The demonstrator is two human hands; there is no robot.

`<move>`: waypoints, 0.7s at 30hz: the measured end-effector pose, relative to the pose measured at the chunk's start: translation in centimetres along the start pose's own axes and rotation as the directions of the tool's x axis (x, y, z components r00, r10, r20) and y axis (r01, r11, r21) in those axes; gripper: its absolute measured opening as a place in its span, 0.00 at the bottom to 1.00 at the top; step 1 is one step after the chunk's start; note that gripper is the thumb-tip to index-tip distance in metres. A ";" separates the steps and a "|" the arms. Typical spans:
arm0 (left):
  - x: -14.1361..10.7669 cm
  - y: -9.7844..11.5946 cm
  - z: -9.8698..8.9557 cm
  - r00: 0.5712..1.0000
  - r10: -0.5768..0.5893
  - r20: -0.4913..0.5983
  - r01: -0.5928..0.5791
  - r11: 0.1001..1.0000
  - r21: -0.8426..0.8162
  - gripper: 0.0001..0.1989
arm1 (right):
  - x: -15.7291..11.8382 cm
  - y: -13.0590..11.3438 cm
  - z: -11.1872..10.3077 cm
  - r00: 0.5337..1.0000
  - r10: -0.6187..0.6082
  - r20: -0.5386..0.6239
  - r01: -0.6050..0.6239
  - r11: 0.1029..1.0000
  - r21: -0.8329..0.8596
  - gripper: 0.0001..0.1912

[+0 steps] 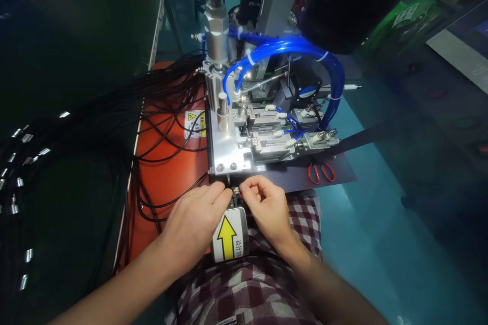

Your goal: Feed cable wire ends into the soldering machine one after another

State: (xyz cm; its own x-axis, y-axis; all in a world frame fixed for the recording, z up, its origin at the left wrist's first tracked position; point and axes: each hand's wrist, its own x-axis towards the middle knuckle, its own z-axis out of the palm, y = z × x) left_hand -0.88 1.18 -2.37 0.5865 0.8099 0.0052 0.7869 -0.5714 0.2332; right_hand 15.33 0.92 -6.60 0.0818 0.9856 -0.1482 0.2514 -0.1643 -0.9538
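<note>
My left hand and my right hand meet at the near edge of a machine, both with fingers pinched. Between the fingertips shows a small metallic piece with a bit of red; its kind is too small to make out. Which hand grips it I cannot tell, as my fingers cover most of it. Right below sits a housing with a white label and a yellow arrow. A black cable runs in from the left towards my left hand.
Many black cables with metal connector ends spread over the dark table on the left. Red-handled scissors lie right of the machine. Blue air tubes arch above it. A warning label is on the orange surface.
</note>
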 end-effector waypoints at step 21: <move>0.0 -0.1 -0.2 0.997 -0.011 0.080 0.012 1.000 -0.005 0.14 | -1.2 -1.6 -0.9 0.980 -0.185 0.068 0.197 0.912 -0.361 0.08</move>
State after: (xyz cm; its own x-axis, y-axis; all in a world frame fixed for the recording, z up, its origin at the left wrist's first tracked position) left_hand -1.01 1.31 -2.20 0.5910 0.8032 -0.0748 0.7927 -0.5612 0.2381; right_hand 15.69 -0.07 -4.60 -0.0322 0.9994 0.0132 0.5931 0.0297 -0.8046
